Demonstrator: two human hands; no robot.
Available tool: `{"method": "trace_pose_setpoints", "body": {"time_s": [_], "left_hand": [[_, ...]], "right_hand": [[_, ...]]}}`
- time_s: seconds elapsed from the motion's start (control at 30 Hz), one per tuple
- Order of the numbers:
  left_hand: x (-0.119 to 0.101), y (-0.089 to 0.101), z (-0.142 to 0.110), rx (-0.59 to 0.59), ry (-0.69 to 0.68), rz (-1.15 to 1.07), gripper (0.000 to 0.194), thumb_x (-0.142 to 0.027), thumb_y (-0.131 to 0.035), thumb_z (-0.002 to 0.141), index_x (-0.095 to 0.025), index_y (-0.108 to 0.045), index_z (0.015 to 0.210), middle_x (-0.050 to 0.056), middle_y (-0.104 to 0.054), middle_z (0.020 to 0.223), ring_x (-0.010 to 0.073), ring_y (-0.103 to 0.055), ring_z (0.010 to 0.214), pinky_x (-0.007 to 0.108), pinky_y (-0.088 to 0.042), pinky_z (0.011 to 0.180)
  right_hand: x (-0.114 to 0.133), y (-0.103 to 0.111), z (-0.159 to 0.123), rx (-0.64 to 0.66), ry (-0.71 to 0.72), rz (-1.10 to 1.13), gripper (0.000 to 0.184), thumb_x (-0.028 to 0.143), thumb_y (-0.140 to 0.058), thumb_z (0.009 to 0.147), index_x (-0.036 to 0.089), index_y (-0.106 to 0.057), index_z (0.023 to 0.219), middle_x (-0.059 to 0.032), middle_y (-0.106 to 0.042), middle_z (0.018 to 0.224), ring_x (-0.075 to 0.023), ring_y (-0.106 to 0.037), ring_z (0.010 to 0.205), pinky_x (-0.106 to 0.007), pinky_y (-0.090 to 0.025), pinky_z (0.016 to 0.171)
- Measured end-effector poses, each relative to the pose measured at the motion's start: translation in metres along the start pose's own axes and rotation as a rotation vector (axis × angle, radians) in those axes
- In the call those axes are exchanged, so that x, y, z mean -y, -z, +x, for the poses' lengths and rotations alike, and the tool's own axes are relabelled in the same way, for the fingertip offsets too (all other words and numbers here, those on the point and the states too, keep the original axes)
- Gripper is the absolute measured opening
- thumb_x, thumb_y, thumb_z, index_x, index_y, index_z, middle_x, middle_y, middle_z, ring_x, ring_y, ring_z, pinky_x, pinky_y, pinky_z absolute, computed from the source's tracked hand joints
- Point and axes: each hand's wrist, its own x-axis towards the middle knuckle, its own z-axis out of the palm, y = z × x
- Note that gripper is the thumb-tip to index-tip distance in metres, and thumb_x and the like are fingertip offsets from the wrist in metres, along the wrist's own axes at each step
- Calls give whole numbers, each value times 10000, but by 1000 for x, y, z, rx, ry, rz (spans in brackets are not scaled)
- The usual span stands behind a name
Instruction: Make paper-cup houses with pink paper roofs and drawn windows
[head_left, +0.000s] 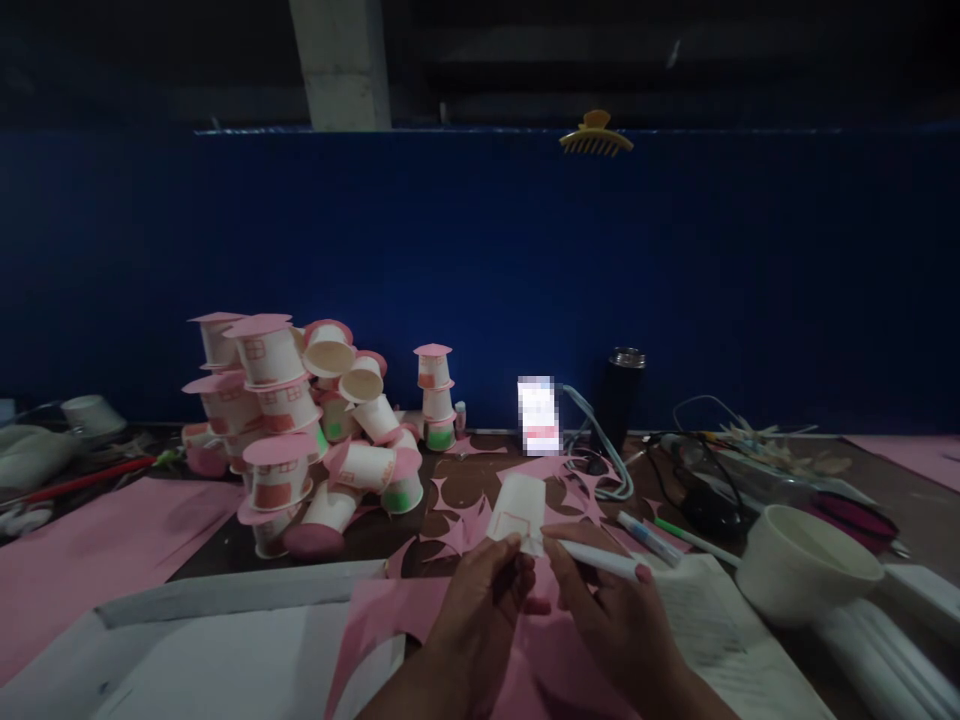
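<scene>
My left hand (484,600) is closed on the near end of a white paper cup (519,503), which lies tilted away from me. A reddish square outline is drawn on the cup's side. In my right hand (611,610) is a white marker (600,558) with a reddish end; its other end is close to the cup, though I cannot tell whether it touches. Beneath both hands lies pink paper (544,650), and pink offcuts (465,525) are scattered just beyond. To the left, several cups with pink paper discs (277,360) are stacked and tumbled, some bearing drawn windows and doors.
A white box lid (247,590) and a pink sheet (135,530) are at left. Behind the cup stand a lit phone (540,415) and a dark bottle (622,400). At right are a large cream cup (806,560), a green pen (694,538), cables and a printed paper (712,620).
</scene>
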Motion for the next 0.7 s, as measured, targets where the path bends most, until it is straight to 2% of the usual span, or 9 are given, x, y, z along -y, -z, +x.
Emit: {"method": "trace_pose_setpoints", "body": {"time_s": [0.1, 0.23, 0.37, 0.5, 0.6, 0.7], "left_hand": [[0, 1, 0, 0, -3, -1, 92, -76, -639, 751, -95, -628, 662, 30, -631, 580, 76, -604, 519, 152, -537, 571], [1, 2, 1, -1, -32, -21, 81, -69, -662, 728, -100, -626, 663, 36, -649, 625, 82, -620, 561, 159, -541, 607], [2, 2, 1, 10, -38, -14, 74, -63, -635, 742, -101, -630, 679, 30, -646, 623, 79, -615, 558, 163, -543, 626], [2, 4, 2, 38, -43, 3, 62, -82, -652, 735, -94, -631, 678, 35, -648, 630, 85, -618, 578, 172, -548, 635], [1, 4, 3, 17, -57, -3, 69, -59, -648, 727, -94, -621, 675, 36, -647, 637, 81, -613, 577, 162, -542, 610], [0, 1, 4, -16, -56, 6, 72, -66, -634, 744, -102, -606, 689, 21, -630, 608, 70, -595, 533, 145, -528, 560]], "right_hand": [[-1, -1, -1, 8, 1, -5, 181, 291, -505, 891, 230, -671, 930, -7, -691, 649, -193, -677, 639, -309, -529, 716], [0, -3, -2, 27, 1, 45, 162, 277, -514, 886, 217, -657, 933, -44, -719, 836, -197, -682, 775, -295, -525, 745], [3, -3, 0, 49, 16, 95, 144, 262, -516, 883, 219, -653, 902, -46, -716, 871, -194, -674, 834, -288, -523, 767], [6, -2, 2, 52, -4, 139, 149, 263, -513, 880, 220, -656, 879, -43, -713, 826, -186, -678, 787, -274, -539, 725], [7, 0, 2, 14, -8, 144, 166, 285, -513, 881, 220, -663, 856, -50, -706, 822, -187, -675, 761, -278, -545, 713], [3, 2, 2, -100, -166, 243, 199, 329, -520, 883, 209, -641, 985, -24, -663, 710, -142, -606, 529, -255, -530, 542]]}}
